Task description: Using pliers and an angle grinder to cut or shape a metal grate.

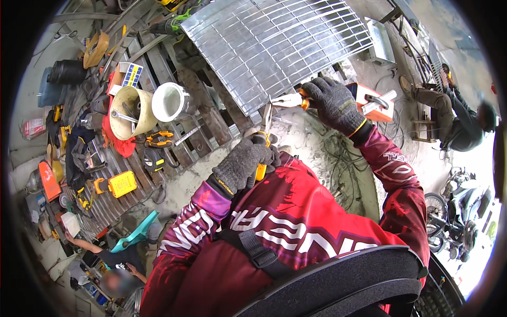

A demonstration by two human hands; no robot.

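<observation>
My gloved left hand (244,161) is closed round the yellow handles of a pair of pliers (268,120), whose jaws point up toward the near corner of a wire mesh panel (253,58). From the right, my gloved right hand (334,104) grips a second pair of pliers (287,100) with orange handles. The two tools' jaws meet or nearly meet beside the mesh corner; whether wire sits between them is too small to tell. Beneath the mesh, or behind it, lies a flat grey metal sheet.
Left on the slatted bench stand a white bucket (170,102) and a cream bucket (130,112) with tools inside. Near them lie a tape measure (153,158) and a yellow case (122,184). An orange-and-grey box (372,103) is beyond my right hand. Other people are at lower left and far right.
</observation>
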